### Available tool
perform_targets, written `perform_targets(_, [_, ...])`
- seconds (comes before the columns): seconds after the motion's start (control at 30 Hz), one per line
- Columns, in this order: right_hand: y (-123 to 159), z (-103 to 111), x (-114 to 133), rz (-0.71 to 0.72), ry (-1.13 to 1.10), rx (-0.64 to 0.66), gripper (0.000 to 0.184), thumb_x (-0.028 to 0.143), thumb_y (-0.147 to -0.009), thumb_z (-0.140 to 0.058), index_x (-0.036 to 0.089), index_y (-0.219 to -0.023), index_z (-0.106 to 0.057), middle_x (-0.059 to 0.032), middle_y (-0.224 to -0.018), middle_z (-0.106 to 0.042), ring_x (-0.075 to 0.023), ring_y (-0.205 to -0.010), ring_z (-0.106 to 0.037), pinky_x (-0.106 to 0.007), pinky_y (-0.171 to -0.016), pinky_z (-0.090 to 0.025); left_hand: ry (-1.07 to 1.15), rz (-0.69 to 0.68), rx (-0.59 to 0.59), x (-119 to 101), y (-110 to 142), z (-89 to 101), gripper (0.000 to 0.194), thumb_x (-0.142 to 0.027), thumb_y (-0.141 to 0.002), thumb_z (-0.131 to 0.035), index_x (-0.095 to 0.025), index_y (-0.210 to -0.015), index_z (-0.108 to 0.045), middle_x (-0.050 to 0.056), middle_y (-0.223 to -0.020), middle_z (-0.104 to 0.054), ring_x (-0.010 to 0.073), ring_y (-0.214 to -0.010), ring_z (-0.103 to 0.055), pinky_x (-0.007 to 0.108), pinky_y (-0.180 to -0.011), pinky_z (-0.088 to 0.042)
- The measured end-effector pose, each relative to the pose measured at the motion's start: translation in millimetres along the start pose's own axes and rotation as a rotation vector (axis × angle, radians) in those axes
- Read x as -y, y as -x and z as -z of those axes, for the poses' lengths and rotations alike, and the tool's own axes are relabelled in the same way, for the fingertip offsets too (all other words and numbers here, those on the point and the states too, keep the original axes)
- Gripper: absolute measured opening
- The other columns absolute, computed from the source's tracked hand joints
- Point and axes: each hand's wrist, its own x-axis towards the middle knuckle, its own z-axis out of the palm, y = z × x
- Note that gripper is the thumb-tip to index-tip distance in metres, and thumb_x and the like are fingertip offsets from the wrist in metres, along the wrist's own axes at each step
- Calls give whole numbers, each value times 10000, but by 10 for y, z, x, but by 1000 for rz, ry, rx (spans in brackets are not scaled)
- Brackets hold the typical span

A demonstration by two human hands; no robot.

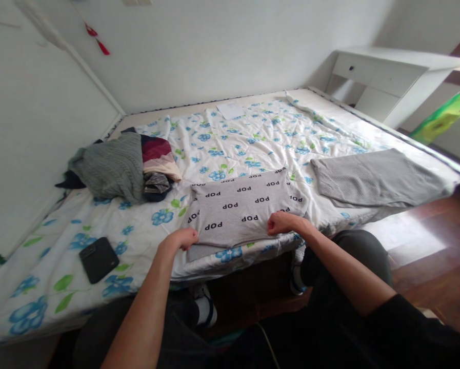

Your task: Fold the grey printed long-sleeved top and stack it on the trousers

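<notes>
A light grey shirt (239,207) with black "POP" print lies spread near the front edge of the bed, its lettering upside down from where I sit. My left hand (186,238) is closed at the shirt's near left corner, pinching the cloth. At the near right side, my right hand (281,223) is curled into a fist, gripping the fabric. A strip of grey cloth shows beneath the near edge, to the left. The fingertips of both hands are mostly hidden.
Left of the shirt is a pile of clothes with a green-grey knit sweater (114,165). A black phone (99,260) lies nearer me. Rightward is a flat grey ribbed garment (379,177). Farther back are a sheet of paper (230,110) and a white desk (383,77).
</notes>
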Motion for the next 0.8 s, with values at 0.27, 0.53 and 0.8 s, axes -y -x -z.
perform_targets(0.27, [-15, 10, 20, -3, 50, -25, 203, 283, -944, -743, 205, -966, -929, -59, -893, -864, -200, -785, -738, -263, -670, -430, -19, 11, 34, -6, -71, 27, 262, -354, -721, -681, -259, -525, -535, 58, -555, -576, 263, -655, -610, 373, -688, -506])
perform_targets(0.53, [-28, 43, 46, -13, 57, -17, 207, 286, -961, -747, 222, -1009, -937, -65, -928, -878, -220, -845, -776, -264, -703, -456, 72, 4, 191, 51, -245, 157, 322, -441, -716, -810, -238, -587, -596, 74, -566, -640, 242, -610, -602, 365, -637, -526])
perform_targets(0.8, [-75, 103, 184, -60, 138, 17, 278, 379, -998, -764, 219, -1135, -945, -107, -1059, -897, -271, -999, -833, -269, -838, -539, -106, -259, -136, -169, -583, 587, 189, -362, -902, -632, -230, -824, -743, 75, -923, -826, 275, -926, -763, 329, -892, -570])
